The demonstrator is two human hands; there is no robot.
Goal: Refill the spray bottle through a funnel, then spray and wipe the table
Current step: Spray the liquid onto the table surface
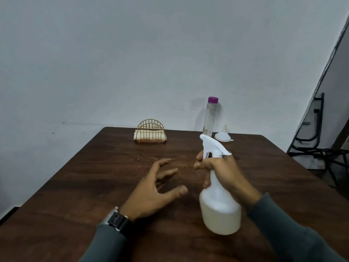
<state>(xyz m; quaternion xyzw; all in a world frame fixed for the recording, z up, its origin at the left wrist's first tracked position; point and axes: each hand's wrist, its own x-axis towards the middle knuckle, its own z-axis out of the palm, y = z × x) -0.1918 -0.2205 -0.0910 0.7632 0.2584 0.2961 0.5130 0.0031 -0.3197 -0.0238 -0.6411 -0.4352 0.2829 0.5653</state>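
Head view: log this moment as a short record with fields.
right grip: holds the spray bottle by its neck, fingers at the trigger
spray bottle: white, tilted, spray head on
left grip: open, fingers spread over the table, holding nothing
clear bottle: upright at the far edge, purple cap on
funnel: white, spout up, beside the clear bottle
napkin holder: gold wire, far edge, white napkins inside

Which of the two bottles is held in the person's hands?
The white spray bottle, gripped at its neck by the right hand; the clear purple-capped bottle stands untouched farther back.
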